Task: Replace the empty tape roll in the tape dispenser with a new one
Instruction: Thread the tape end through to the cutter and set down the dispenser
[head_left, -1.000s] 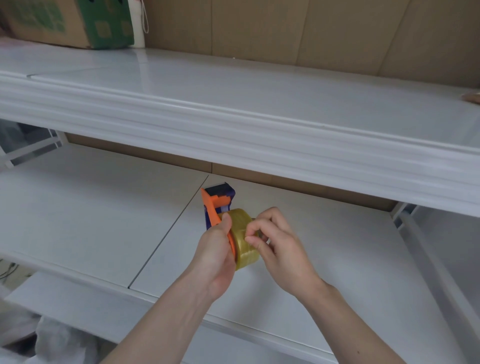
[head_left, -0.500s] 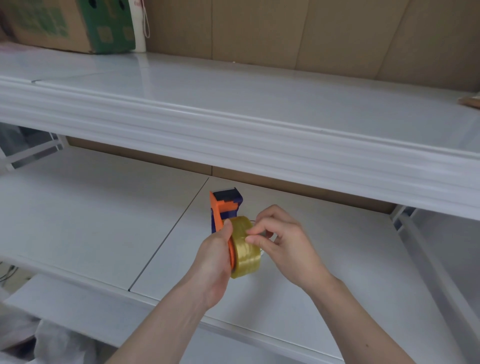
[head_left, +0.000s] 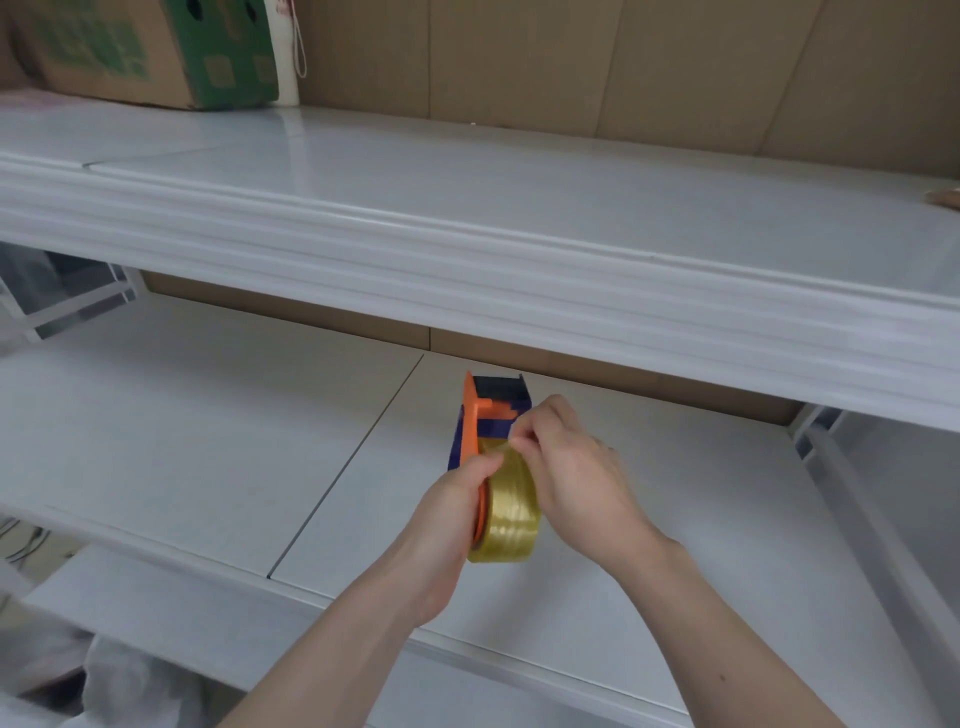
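Low centre of the frame, above the lower shelf (head_left: 208, 431): left hand (head_left: 452, 514) clamped on the orange-and-blue tape dispenser (head_left: 480, 421), right hand (head_left: 576, 478) pinching the free end of the light, stiff, slick yellow tape roll (head_left: 511, 514), best peeled from its sticky edge.

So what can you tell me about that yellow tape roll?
The tape roll is glossy, translucent yellow and looks full. It stands on edge, mounted against the orange side of the tape dispenser, held above the lower shelf. The left hand grips the dispenser beside it; the right hand pinches at its top.
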